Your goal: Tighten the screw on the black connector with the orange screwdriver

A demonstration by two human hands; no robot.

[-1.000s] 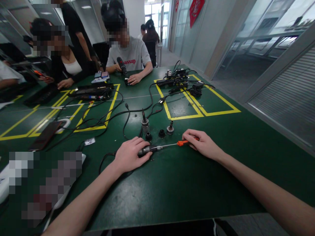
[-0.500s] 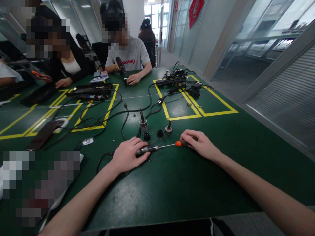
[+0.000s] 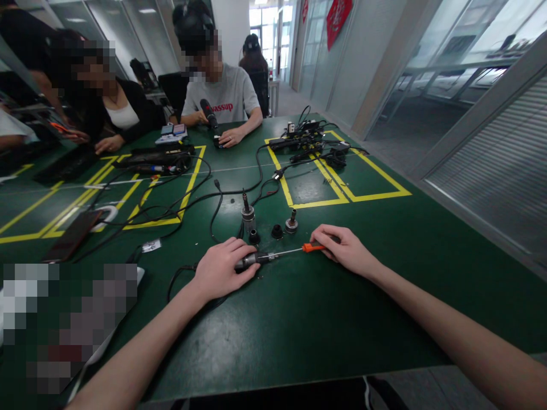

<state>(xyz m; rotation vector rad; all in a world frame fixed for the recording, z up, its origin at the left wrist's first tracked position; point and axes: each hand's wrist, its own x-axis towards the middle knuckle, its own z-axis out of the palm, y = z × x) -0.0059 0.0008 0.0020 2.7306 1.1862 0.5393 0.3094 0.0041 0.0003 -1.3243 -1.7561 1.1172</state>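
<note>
My left hand (image 3: 220, 270) lies palm down on the table (image 3: 299, 319), fingers curled over a dark cylindrical part (image 3: 250, 261). The grip pins the part flat so it cannot roll; only its metal end shows past my fingertips. A black cable (image 3: 179, 276) runs out from under this hand toward me, but the hand hides where it joins the part.

My right hand (image 3: 348, 250) is closed around the orange handle of a screwdriver (image 3: 299, 249). The tool lies nearly level, just above the table, with its thin shaft pointing left and its tip meeting the exposed end of the part. Holding the handle low keeps the shaft in line with the part's axis. The contact point is too small to make out; I cannot tell whether the tip sits in a screw or a slot.

Just beyond the part stand four small pieces, apart from one another: a tall metal fitting (image 3: 247, 212), a short black ring (image 3: 254, 236), a black cap (image 3: 277, 232) and a grey knob (image 3: 292, 222). They are near my hands yet clear of the screwdriver's line.

Farther off, more cables cross yellow tape lines (image 3: 192, 182). Other people sit at the far edge; one hand there holds a dark tool (image 3: 209, 115). The lower left of the view is blurred out.
</note>
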